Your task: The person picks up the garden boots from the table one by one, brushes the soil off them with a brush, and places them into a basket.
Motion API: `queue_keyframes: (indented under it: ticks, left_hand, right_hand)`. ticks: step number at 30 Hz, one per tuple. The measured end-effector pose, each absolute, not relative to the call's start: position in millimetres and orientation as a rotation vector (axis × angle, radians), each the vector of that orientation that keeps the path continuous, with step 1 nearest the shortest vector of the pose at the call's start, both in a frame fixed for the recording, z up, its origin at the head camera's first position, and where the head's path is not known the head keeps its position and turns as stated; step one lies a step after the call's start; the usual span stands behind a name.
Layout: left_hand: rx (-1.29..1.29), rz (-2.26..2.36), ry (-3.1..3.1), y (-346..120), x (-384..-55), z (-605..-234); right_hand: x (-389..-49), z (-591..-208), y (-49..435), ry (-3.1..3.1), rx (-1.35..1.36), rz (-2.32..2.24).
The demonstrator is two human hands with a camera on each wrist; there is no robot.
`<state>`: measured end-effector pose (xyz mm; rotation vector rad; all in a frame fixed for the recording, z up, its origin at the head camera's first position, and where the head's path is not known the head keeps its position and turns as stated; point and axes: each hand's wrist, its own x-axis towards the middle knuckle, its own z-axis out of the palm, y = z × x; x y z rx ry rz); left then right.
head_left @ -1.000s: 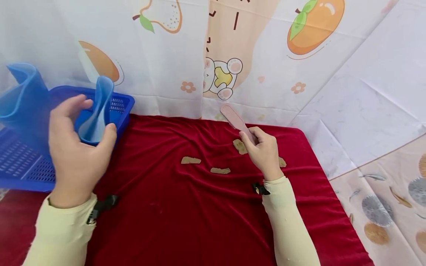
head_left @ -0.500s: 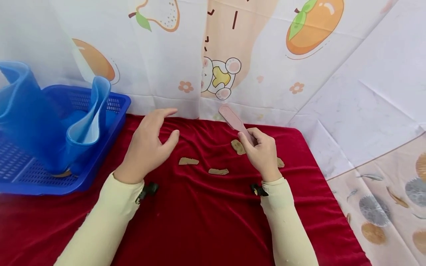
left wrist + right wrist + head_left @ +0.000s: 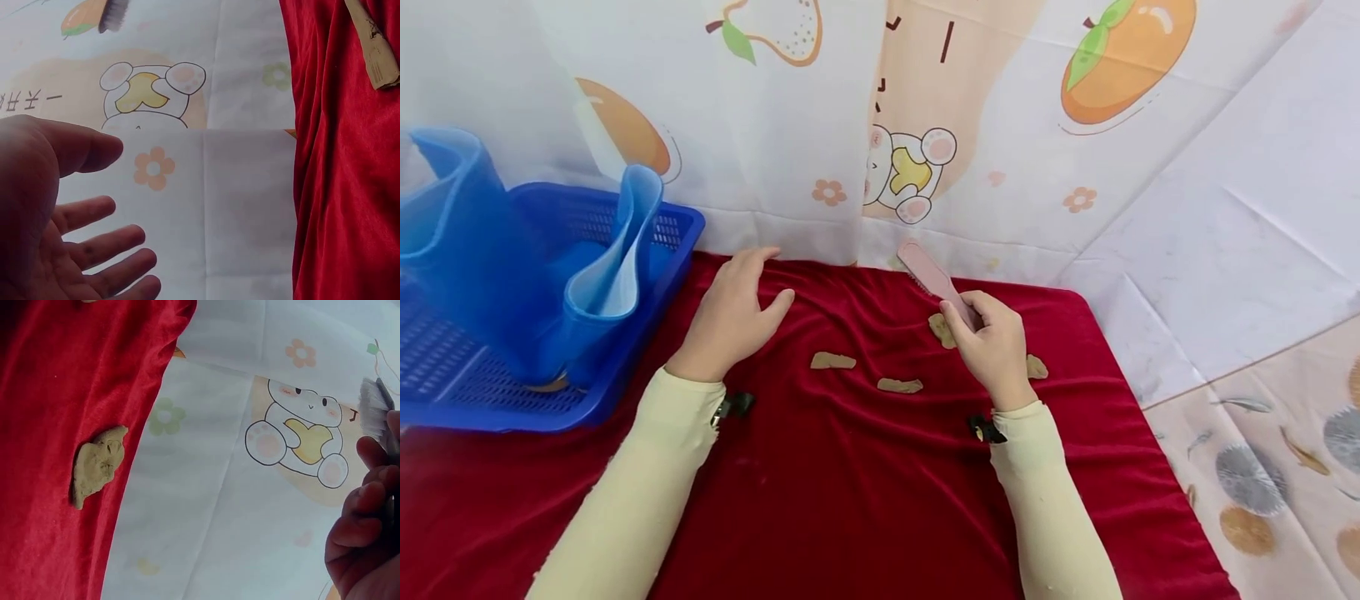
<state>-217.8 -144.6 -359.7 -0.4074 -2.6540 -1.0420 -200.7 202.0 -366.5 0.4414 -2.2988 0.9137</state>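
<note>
My right hand grips a pink brush by its handle, head pointing up and left; pale bristles show in the right wrist view. My left hand is held above the cloth with thumb and fingers spread, nothing in it. Two blue boots stand upright in a blue basket to its left; the nearer parts of the basket floor are partly hidden by them. Several tan, clay-like pieces lie on the red cloth between and beside the hands, one tan lump close to the right hand.
A red cloth with folds covers the table. Behind it hangs a white printed curtain with fruit and a bear. At the right, a pale patterned sheet lies beyond the table's edge.
My left hand has moved from beside the boots in the basket to the right, over the cloth. The right hand keeps its hold on the brush, almost still.
</note>
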Motion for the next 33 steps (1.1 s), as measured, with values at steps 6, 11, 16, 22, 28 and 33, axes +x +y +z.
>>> queue_keyframes:
  ticks: [6,11,16,22,28,33]
  left_hand:
    - [-0.412,-1.060,-2.671,-141,-220,-361]
    - [-0.369,-1.067,-2.700,-150,-212,-357]
    - [-0.317,-1.072,-2.718,-161,-205,-359]
    - [-0.318,-1.082,-2.706,-160,-205,-363]
    - [-0.350,-1.061,-2.751,-155,-202,-365]
    - [-0.346,-1.052,-2.764,-155,-199,-364]
  right_hand:
    - [-198,-372,210,-2.301,0.377,0.879]
    - [-195,-375,223,-2.329,0.312,0.790]
    - [-191,-382,240,-2.348,0.207,0.738]
    - [-183,-392,261,-2.425,0.058,0.534]
    - [-171,-394,282,-2.612,-0.122,0.318]
    - [-164,-397,291,-2.826,-0.201,0.213]
